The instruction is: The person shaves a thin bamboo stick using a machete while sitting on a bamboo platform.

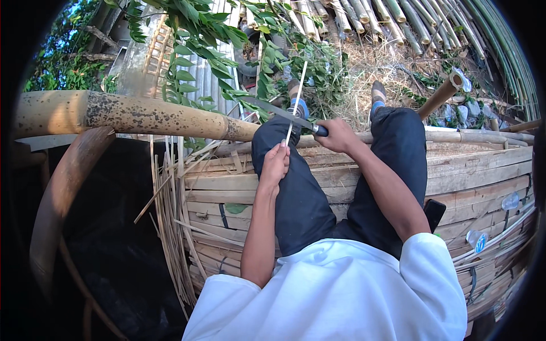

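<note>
My left hand (275, 165) is closed around the lower end of a thin, pale bamboo strip (303, 78), which points up and away from me above my left knee. In my right hand (336, 136) is the dark handle of a long-bladed knife (274, 109). Its grey blade reaches leftward and crosses the strip a little beyond my left fingers. Whether the edge bites into the strip or only rests against it, I cannot tell. Both forearms come up over my dark trousers.
I sit on a bench of bamboo slats (449, 165). A thick bamboo pole (165, 115) runs across at the left, above a bundle of thin strips (170, 227). A phone (435, 213) and plastic cups (476, 238) lie at right. Beyond are leafy branches (199, 34) and stacked bamboo poles (409, 23).
</note>
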A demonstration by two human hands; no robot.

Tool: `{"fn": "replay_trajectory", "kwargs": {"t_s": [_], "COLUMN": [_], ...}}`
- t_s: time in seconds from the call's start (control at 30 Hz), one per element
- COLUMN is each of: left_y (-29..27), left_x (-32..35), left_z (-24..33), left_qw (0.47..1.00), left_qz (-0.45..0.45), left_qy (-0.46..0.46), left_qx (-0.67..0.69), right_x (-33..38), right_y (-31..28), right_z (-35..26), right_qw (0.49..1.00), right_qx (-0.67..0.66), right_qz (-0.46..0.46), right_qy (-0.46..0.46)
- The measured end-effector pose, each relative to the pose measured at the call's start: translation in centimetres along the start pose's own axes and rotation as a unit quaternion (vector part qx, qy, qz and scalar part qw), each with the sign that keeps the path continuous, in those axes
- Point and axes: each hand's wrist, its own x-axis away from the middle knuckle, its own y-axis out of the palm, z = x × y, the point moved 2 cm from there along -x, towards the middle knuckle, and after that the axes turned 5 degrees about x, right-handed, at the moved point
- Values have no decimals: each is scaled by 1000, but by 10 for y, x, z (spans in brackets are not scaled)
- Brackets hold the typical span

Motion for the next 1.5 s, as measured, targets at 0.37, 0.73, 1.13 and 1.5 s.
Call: {"fn": "replay_trajectory", "kwargs": {"t_s": [0.37,0.73,1.13,1.5], "left_y": [-1,1,1,-1], "left_x": [0,1,2,2], "left_z": [5,2,4,4], "left_qw": [999,999,1000,999], "left_qz": [4,7,1,-1], "left_qy": [-30,-37,-31,-31], "left_qx": [11,5,-1,9], "right_x": [1,5,3,2], "right_y": [9,19,13,11], "right_z": [-13,-13,-12,-3], "right_qw": [986,989,980,980], "right_qx": [135,92,169,175], "right_qz": [-100,-113,-103,-92], "right_qy": [2,-32,-19,1]}}
